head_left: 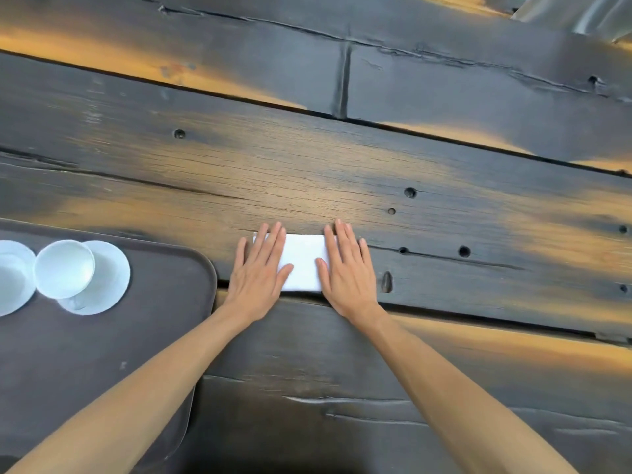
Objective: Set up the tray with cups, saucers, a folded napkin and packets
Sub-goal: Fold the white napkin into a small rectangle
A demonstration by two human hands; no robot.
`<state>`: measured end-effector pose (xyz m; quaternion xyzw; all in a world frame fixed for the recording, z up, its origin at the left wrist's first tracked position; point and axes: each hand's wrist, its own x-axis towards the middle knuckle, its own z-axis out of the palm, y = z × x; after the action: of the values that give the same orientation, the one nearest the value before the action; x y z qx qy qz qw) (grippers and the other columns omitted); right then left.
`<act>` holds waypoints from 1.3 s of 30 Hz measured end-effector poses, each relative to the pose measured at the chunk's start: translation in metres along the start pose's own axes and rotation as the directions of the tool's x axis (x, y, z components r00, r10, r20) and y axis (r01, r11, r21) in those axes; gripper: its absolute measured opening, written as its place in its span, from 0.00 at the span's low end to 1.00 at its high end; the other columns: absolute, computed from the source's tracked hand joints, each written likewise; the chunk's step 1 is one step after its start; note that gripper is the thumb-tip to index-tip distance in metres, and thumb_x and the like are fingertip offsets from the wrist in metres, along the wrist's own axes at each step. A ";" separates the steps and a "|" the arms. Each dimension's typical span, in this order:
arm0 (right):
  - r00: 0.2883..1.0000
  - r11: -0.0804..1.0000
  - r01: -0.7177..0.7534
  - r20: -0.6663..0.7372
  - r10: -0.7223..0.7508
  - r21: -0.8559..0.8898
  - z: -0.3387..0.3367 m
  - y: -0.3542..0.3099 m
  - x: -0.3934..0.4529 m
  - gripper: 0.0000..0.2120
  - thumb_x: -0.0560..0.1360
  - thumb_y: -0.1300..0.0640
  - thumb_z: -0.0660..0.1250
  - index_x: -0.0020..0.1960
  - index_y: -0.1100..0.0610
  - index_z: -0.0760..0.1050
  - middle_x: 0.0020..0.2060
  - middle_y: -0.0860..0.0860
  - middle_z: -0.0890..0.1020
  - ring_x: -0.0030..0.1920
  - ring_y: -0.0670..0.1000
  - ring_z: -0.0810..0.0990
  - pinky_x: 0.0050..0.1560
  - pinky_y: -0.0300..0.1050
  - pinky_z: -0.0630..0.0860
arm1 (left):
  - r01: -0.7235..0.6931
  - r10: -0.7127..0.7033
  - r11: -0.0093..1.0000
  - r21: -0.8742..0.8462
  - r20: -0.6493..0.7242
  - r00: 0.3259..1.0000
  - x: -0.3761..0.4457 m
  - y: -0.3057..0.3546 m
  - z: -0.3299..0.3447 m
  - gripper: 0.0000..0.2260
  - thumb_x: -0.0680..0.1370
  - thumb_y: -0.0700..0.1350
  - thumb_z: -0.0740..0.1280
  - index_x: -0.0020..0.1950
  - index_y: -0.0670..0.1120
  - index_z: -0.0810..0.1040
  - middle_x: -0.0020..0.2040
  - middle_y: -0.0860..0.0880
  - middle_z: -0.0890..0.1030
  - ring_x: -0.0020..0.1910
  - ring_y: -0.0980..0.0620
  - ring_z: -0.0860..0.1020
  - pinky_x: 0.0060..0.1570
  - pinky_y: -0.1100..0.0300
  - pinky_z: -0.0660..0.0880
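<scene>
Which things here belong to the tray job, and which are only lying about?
Belong to the job:
- napkin, on the table, pressed flat by left hand and right hand
- tray
- cup on a saucer
- second saucer at the left edge

Lying about:
- only the wooden table itself; no packets are visible

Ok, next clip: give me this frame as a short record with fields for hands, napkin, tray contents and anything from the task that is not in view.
left hand: left hand flat, fingers straight, pressing the left end of the napkin
right hand: right hand flat, pressing the right end
napkin: white napkin folded into a rectangle, lying on the wooden table, right of the tray, not on it
tray: dark tray at lower left
tray contents: cup on a saucer; a second saucer cut off by the left edge
not in view: packets
</scene>
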<state>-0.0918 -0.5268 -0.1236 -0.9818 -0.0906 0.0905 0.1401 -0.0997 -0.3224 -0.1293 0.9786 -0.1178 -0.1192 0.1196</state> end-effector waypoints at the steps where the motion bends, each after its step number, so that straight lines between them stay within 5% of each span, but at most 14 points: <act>1: 1.000 1.000 -0.010 0.009 0.010 -0.005 0.003 0.005 -0.002 0.30 0.84 0.45 0.53 0.83 0.57 0.55 0.83 0.54 0.56 0.83 0.53 0.53 0.81 0.57 0.53 | 0.008 -0.008 1.000 0.006 0.016 1.000 0.001 -0.003 0.003 0.29 0.84 0.57 0.48 0.82 0.43 0.50 0.83 0.47 0.49 0.81 0.47 0.46 0.78 0.44 0.48; 8: 1.000 1.000 -0.018 0.009 0.018 0.017 0.011 0.014 -0.003 0.32 0.84 0.44 0.53 0.82 0.59 0.54 0.82 0.54 0.56 0.83 0.53 0.52 0.81 0.56 0.53 | 0.014 -0.014 1.000 0.011 0.072 0.997 0.005 -0.005 0.007 0.30 0.84 0.58 0.45 0.82 0.42 0.48 0.83 0.46 0.49 0.81 0.48 0.44 0.79 0.45 0.50; 11: 0.999 0.996 -0.030 0.028 0.028 0.079 0.004 0.012 -0.005 0.31 0.85 0.46 0.55 0.83 0.59 0.53 0.83 0.55 0.55 0.83 0.54 0.51 0.81 0.56 0.52 | 0.042 -0.035 0.995 -0.087 0.082 0.996 0.002 -0.001 -0.001 0.32 0.84 0.56 0.52 0.82 0.43 0.44 0.83 0.45 0.43 0.81 0.46 0.40 0.79 0.46 0.48; 13: 0.995 0.982 -0.099 -0.002 0.100 0.159 -0.004 0.008 -0.011 0.30 0.84 0.49 0.59 0.81 0.60 0.57 0.81 0.58 0.59 0.81 0.58 0.57 0.80 0.54 0.57 | 0.191 -0.187 0.954 -0.233 0.038 0.982 -0.005 0.007 -0.010 0.34 0.82 0.53 0.61 0.82 0.42 0.48 0.82 0.40 0.47 0.81 0.41 0.47 0.77 0.47 0.52; 16: 0.950 0.902 -0.280 -0.041 0.310 0.327 -0.015 0.001 -0.031 0.24 0.81 0.54 0.64 0.74 0.60 0.67 0.69 0.57 0.74 0.69 0.58 0.72 0.68 0.53 0.70 | 0.462 -0.504 0.776 -0.429 0.017 0.863 -0.023 0.021 -0.022 0.32 0.78 0.48 0.68 0.77 0.41 0.59 0.74 0.38 0.62 0.72 0.40 0.63 0.69 0.48 0.64; 20: 0.822 0.674 -0.536 0.133 0.553 0.509 -0.018 -0.010 -0.050 0.17 0.81 0.54 0.64 0.67 0.59 0.71 0.58 0.54 0.78 0.54 0.52 0.78 0.57 0.50 0.76 | 0.678 -0.682 0.456 -0.576 0.264 0.682 -0.032 0.031 -0.027 0.23 0.78 0.51 0.68 0.70 0.43 0.67 0.67 0.43 0.69 0.58 0.48 0.72 0.58 0.58 0.68; 23: 0.746 0.506 -0.603 0.212 0.631 0.616 -0.016 -0.014 -0.051 0.13 0.80 0.54 0.66 0.62 0.58 0.75 0.55 0.55 0.80 0.46 0.44 0.78 0.51 0.42 0.74 | 0.676 -0.682 0.290 -0.677 0.349 0.642 -0.024 0.036 -0.033 0.13 0.78 0.49 0.69 0.58 0.47 0.70 0.61 0.45 0.76 0.54 0.46 0.78 0.57 0.48 0.78; 26: 0.620 0.227 -0.631 0.307 0.722 0.742 -0.017 -0.017 -0.044 0.11 0.77 0.55 0.70 0.58 0.59 0.79 0.51 0.54 0.84 0.50 0.54 0.84 0.58 0.53 0.80 | 0.686 -0.720 0.126 -0.717 0.409 0.560 -0.016 0.039 -0.042 0.07 0.78 0.46 0.69 0.53 0.48 0.74 0.49 0.49 0.81 0.47 0.46 0.81 0.55 0.46 0.81; 28: 0.582 0.133 -0.621 0.341 0.738 0.772 -0.016 -0.017 -0.042 0.09 0.77 0.57 0.72 0.55 0.58 0.79 0.46 0.51 0.84 0.48 0.54 0.85 0.56 0.53 0.82 | 0.674 -0.729 0.056 -0.737 0.431 0.532 -0.015 0.038 -0.048 0.04 0.78 0.45 0.70 0.48 0.49 0.76 0.41 0.52 0.80 0.43 0.48 0.81 0.56 0.46 0.81; 32: 0.549 -0.045 -0.551 0.402 0.733 0.833 -0.019 -0.019 -0.042 0.03 0.78 0.59 0.71 0.50 0.55 0.78 0.43 0.51 0.80 0.40 0.47 0.81 0.35 0.33 0.81 | 0.618 -0.676 -0.057 -0.784 0.486 0.554 -0.016 0.035 -0.063 0.09 0.77 0.42 0.73 0.54 0.46 0.76 0.50 0.48 0.81 0.43 0.55 0.80 0.52 0.57 0.80; 39: 0.441 -0.537 -0.425 0.685 0.580 0.729 -0.035 -0.026 -0.052 0.08 0.80 0.58 0.71 0.56 0.57 0.73 0.46 0.51 0.80 0.41 0.51 0.85 0.34 0.35 0.82 | 0.508 -0.598 0.095 -0.856 0.359 0.716 -0.025 0.057 -0.106 0.10 0.76 0.41 0.73 0.53 0.50 0.74 0.49 0.49 0.84 0.43 0.55 0.83 0.43 0.63 0.78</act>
<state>-0.1393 -0.5215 -0.0748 -0.4234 0.5440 0.1263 0.7134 -0.1073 -0.3476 -0.0091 0.7051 0.3508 -0.1595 0.5953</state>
